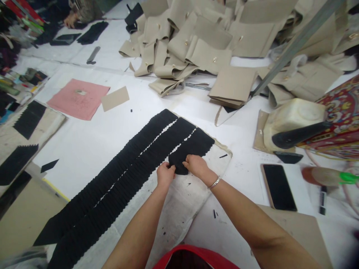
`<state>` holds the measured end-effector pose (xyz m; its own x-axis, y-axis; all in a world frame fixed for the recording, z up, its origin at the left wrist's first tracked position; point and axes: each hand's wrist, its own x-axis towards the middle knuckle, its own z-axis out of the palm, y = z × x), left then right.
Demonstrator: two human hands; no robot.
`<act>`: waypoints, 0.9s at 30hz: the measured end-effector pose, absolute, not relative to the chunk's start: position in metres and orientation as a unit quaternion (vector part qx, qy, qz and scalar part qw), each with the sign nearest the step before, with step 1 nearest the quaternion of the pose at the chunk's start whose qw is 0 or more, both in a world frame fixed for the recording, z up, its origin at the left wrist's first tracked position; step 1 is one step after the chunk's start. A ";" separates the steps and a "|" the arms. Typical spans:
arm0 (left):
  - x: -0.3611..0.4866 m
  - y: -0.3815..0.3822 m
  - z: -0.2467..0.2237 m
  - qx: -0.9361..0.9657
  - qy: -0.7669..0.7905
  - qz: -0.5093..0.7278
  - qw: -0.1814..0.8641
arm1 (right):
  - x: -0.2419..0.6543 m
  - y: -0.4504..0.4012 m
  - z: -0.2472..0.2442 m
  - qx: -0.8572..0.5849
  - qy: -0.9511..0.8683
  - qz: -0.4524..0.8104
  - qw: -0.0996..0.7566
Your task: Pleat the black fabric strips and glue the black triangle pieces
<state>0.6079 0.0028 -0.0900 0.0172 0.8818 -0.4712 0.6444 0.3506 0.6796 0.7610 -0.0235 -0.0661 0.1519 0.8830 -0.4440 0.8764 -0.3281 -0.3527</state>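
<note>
The left hand (166, 173) has its thumb and fingers closed together on the near left edge of a black piece (183, 151). The right hand (196, 165) is also closed, with fingertips at the near right edge of the same piece; if it pinches the edge or only presses it, I cannot tell. The piece lies between the two hands and goes away from them, at the near side of two long black rows (164, 144), on a pale cloth (202, 186). A phone (279, 186) is on the right.
</note>
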 end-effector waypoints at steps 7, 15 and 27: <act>0.605 0.003 -0.094 0.575 0.689 0.116 0.426 | 0.778 -0.035 -0.060 -0.761 -0.564 0.320 -0.014; 0.603 0.004 -0.097 0.590 0.681 0.115 0.419 | 0.771 -0.036 -0.056 -0.764 -0.561 0.317 -0.020; 0.603 0.003 -0.094 0.591 0.679 0.110 0.421 | 0.769 -0.031 -0.054 -0.756 -0.587 0.289 0.005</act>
<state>0.6029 0.0034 -0.0940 0.0534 0.8959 -0.4411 0.7101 0.2765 0.6476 0.7691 -0.0314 -0.0541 0.1446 0.8905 -0.4315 0.8843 -0.3120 -0.3475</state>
